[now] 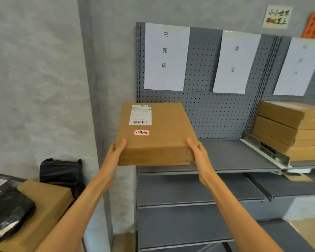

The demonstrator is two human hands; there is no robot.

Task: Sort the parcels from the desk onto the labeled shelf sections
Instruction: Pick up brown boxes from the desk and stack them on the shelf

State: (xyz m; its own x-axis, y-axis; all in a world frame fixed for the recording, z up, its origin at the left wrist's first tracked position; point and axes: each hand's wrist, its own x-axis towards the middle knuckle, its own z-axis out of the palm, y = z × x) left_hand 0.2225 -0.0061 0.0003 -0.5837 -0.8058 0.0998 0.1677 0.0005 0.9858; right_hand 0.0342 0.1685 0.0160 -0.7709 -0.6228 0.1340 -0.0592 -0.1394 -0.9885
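Carrying the parcel (154,131) at twelve o'clock, left hand (116,150) and right hand (198,151) clamp its sides above the shelf (235,157); stacked boxes (289,128) already shelved at three o'clock, desk parcels (44,202) waiting at eight.

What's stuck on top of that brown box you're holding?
On the brown box: a white shipping label with barcodes and a small red-bordered sticker. The underside is hidden.

Parcel (158,131) before shelf (235,155); stacked boxes (289,130) right.
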